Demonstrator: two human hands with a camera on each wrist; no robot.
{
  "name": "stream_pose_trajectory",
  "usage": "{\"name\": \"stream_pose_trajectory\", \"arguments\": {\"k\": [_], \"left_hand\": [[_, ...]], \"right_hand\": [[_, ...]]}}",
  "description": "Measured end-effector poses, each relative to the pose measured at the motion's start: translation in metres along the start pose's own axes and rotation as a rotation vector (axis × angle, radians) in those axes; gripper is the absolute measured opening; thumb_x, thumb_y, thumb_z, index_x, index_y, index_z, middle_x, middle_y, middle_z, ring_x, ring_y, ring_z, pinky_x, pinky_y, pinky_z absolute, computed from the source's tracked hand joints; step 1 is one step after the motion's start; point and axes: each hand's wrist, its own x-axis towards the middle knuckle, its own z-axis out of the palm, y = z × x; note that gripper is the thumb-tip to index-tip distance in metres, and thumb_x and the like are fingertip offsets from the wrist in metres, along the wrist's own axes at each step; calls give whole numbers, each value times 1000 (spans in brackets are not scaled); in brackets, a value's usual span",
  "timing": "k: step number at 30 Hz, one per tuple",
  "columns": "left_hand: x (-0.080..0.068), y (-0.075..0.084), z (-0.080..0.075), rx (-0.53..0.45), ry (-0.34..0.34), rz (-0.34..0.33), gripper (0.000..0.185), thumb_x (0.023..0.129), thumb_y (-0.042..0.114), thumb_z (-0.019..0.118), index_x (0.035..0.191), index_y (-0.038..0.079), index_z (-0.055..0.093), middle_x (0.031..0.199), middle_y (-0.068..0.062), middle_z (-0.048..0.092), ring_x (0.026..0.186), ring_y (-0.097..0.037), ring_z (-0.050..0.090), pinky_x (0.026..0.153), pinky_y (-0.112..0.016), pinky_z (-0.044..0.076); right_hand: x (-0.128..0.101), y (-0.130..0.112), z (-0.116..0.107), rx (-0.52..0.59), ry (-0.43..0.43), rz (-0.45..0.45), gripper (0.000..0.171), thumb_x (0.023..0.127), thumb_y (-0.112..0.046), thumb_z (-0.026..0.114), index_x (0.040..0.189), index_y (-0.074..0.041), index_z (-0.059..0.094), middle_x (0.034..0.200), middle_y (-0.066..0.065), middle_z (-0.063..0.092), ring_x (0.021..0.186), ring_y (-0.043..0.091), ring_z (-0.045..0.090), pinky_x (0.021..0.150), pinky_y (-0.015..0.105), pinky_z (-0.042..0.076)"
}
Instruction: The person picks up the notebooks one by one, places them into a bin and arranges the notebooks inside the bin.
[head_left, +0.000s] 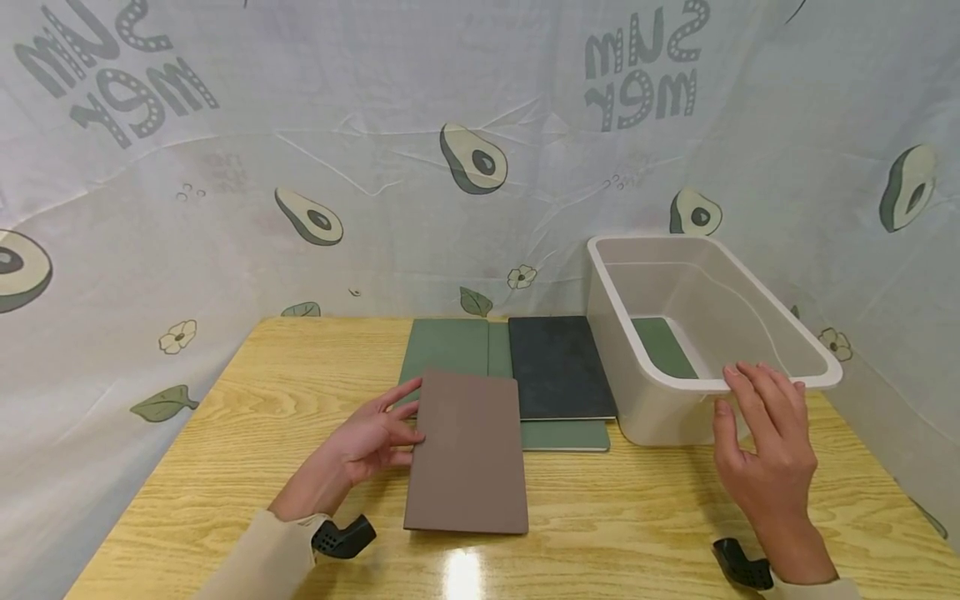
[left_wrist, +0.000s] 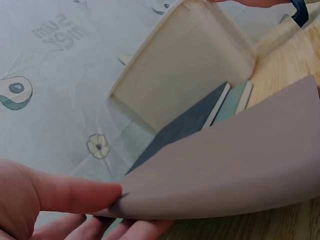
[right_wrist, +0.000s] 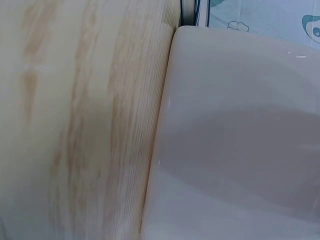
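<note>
Fingers of the left hand (head_left: pixel 372 440) pinch the left edge of the brown notebook (head_left: pixel 468 451), thumb on top and the others under it (the left wrist view shows this edge lifted). It lies on the wooden table (head_left: pixel 225 433), near the green notebook (head_left: pixel 450 348) and black notebook (head_left: pixel 558 367). The right hand (head_left: pixel 765 442), fingers relaxed and holding nothing, rests on the near rim of the white bin (head_left: pixel 675 275) at right.
</note>
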Motion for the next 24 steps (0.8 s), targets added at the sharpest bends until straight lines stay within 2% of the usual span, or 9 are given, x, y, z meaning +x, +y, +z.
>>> {"name": "stream_pose_trajectory", "arguments": {"k": [6, 13, 24], "left_hand": [[-1, 4, 1, -25, -9, 36, 91, 98, -15, 50, 173, 21, 13, 178, -19, 17, 92, -12, 75, 76, -32, 65], [-1, 10, 4, -40, -12, 47, 90, 97, -14, 50, 173, 17, 12, 179, -19, 10, 86, -9, 77, 72, -27, 64], [-5, 33, 9, -58, 31, 105, 85, 98, -13, 47, 172, 14, 14, 178, -19, 15, 82, -4, 75, 75, -26, 65]], "right_hand": [[1, -1, 0, 3, 4, -3, 39, 104, -28, 63, 119, 5, 77, 117, 32, 73, 115, 54, 62, 125, 63, 35], [0, -1, 0, -5, 10, 5, 38, 104, -27, 63, 119, 5, 78, 117, 32, 73, 116, 54, 62, 124, 65, 35], [-2, 0, 0, -16, -11, 14, 39, 104, -28, 63, 120, 4, 77, 119, 31, 73, 118, 53, 62, 122, 71, 34]]}}
